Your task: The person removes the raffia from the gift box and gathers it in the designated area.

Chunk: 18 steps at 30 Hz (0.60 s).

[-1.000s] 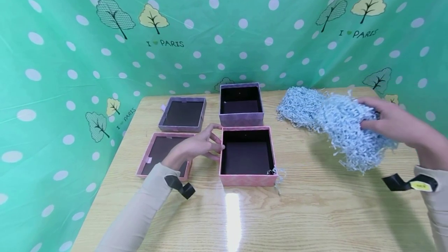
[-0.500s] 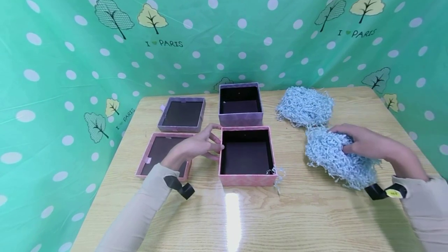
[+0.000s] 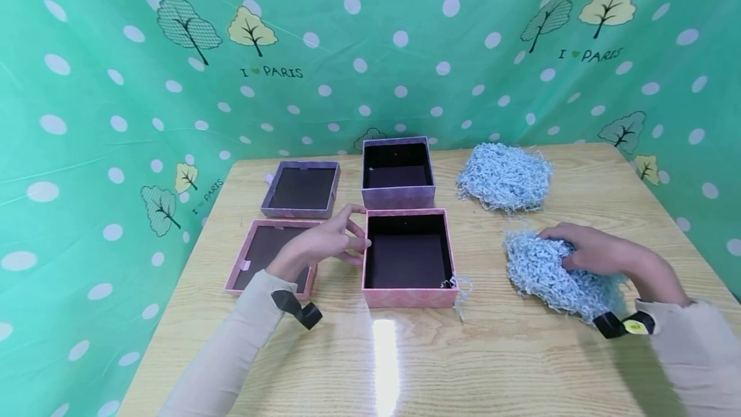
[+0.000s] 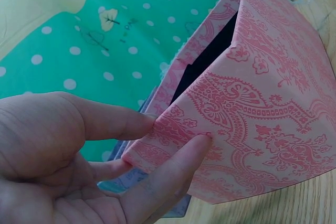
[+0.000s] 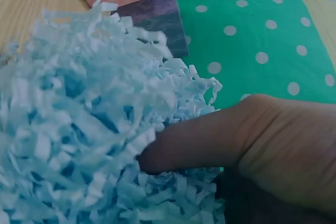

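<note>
An open pink box (image 3: 410, 298) with a black inside stands mid-table. My left hand (image 3: 325, 241) holds it by its left side; in the left wrist view one fingertip meets the rim and another presses the patterned outer wall of the box (image 4: 247, 114). To the right, my right hand (image 3: 596, 251) grips a bundle of light blue shredded paper (image 3: 541, 270), low over the table. In the right wrist view the thumb sinks into the shredded paper (image 5: 79, 124), which hides the other fingers.
A purple box (image 3: 399, 197) stands behind the pink one. Purple lid (image 3: 296, 213) and pink lid (image 3: 240, 268) lie inside-up at left. A second heap of blue shredded paper (image 3: 506, 176) sits at back right. Loose shreds (image 3: 460, 291) hang over the pink box's corner.
My right hand has come down and left with the shredded paper, which has parted from the heap behind. The left hand has stayed at the pink box.
</note>
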Motion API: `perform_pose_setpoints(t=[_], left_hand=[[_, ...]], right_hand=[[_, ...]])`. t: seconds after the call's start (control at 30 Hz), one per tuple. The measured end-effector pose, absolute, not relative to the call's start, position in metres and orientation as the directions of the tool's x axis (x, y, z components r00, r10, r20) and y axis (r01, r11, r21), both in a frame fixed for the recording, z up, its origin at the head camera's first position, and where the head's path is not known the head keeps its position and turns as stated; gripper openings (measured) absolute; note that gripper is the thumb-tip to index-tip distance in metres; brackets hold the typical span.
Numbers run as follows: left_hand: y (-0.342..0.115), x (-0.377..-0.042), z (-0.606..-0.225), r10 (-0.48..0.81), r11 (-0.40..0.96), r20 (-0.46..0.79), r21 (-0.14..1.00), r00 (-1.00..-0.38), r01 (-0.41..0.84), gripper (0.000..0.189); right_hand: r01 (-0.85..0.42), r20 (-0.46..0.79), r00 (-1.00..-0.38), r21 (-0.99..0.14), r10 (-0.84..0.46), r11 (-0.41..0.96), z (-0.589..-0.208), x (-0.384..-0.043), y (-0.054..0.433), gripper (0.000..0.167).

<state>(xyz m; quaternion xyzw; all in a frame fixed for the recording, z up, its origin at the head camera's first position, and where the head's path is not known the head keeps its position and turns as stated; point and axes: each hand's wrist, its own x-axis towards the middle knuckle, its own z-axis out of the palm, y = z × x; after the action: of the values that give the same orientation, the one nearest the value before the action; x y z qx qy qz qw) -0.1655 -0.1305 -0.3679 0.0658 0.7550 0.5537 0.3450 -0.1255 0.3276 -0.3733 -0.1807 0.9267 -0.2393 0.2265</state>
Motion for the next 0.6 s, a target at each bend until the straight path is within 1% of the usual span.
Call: perform_pose_setpoints(t=[0.23,0.4,0.53,0.6], left_hand=[[-0.131,-0.164,-0.368,0.492,0.360,-0.442,0.888,-0.750,-0.286,0.066],[-0.129,-0.165,-0.367,0.489,0.377,-0.446,0.883,-0.750,-0.280,0.066],[-0.129,-0.166,-0.363,0.475,0.456,-0.467,0.856,-0.746,-0.245,0.066],[-0.129,-0.168,-0.358,0.469,0.547,-0.466,0.820,-0.750,-0.168,0.066]], right_hand=[[-0.257,-0.351,-0.811,-0.505,-0.468,0.824,-0.381,-0.131,0.326,0.057],[-0.239,-0.388,-0.803,-0.486,-0.453,0.841,-0.363,-0.134,0.324,0.058],[-0.263,-0.350,-0.823,-0.463,-0.447,0.846,-0.337,-0.139,0.318,0.056],[-0.288,-0.303,-0.847,-0.432,-0.438,0.855,-0.323,-0.143,0.311,0.052]])
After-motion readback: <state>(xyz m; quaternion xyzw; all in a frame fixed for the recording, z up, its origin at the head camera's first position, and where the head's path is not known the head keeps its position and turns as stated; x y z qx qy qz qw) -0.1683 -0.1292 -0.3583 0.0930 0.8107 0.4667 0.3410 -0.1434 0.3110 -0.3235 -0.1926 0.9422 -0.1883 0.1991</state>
